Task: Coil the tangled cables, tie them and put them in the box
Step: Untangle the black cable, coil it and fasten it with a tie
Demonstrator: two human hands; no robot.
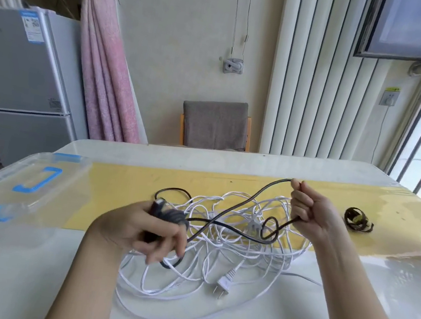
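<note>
Both grips hold black cable (226, 211): left hand (140, 226) clutches bunched end, right hand (310, 208) pinches loop; fridge label (32, 26) illegible.

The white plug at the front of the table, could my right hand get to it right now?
Probably yes. The white plug lies uncovered on the white cable, nearer you than the right hand. That hand grips the black cable, though, so it would need to let go first.

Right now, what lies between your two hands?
In the head view, the black cable spans from left hand to right hand, over the tangled white cable.
</note>
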